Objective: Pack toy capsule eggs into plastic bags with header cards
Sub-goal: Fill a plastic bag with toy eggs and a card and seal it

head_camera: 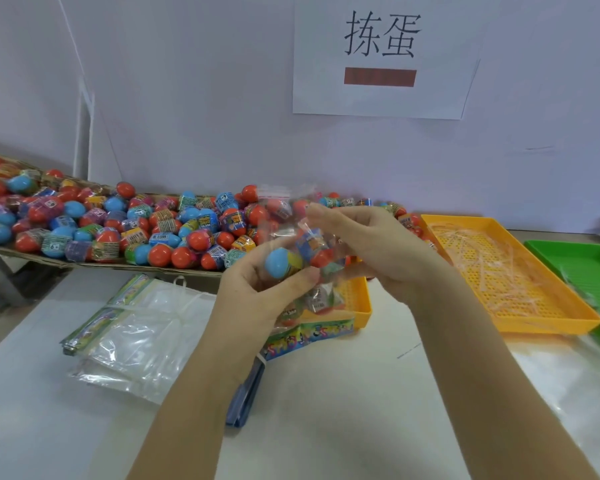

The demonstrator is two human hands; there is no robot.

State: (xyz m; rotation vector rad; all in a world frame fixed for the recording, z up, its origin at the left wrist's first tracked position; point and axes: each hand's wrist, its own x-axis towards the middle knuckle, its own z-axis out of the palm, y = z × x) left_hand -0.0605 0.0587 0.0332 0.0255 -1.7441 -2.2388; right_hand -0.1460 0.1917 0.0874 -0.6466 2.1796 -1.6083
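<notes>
While the white table (343,393) carries a long heap of toy eggs (136,230) and an orange tray (499,271), a plastic bag (321,244) of eggs hangs above it, the left hand (257,292) gripping it from below, the right hand (388,247) pinching its film.

A packing workshop: a heap of red and blue plastic capsule eggs (125,226) along the white worktop's (361,393) far edge, perforated orange plastic sorting tray (520,327), printed paper station sign (381,57).

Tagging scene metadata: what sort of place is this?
Likely a toy packing bench: a heap of capsule eggs on cardboard, stacked header-card bags, and a part-filled bag held between the left hand and right hand.
</notes>
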